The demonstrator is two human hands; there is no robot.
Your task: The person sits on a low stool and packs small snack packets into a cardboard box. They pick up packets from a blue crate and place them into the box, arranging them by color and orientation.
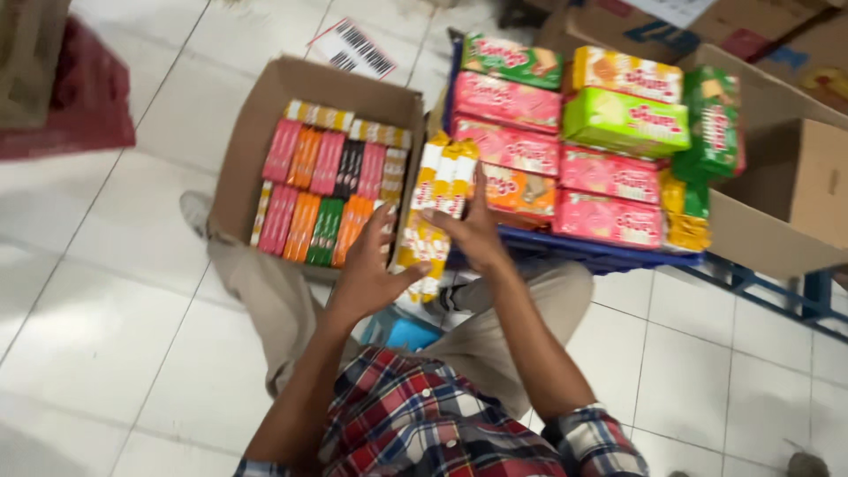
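Observation:
Both hands grip a tall bundle of yellow-and-white snack packs, held upright between an open cardboard box and a blue rack. My left hand clasps the bundle's lower left side. My right hand presses against its right side. The cardboard box stands on the floor just left of the bundle, filled with slim pink, orange, green and dark packs standing on end in rows.
A blue rack to the right carries stacked pink, green, orange and yellow biscuit boxes. More cardboard cartons stand at the far right and top. A red crate sits at the upper left. White floor tiles surround my knees.

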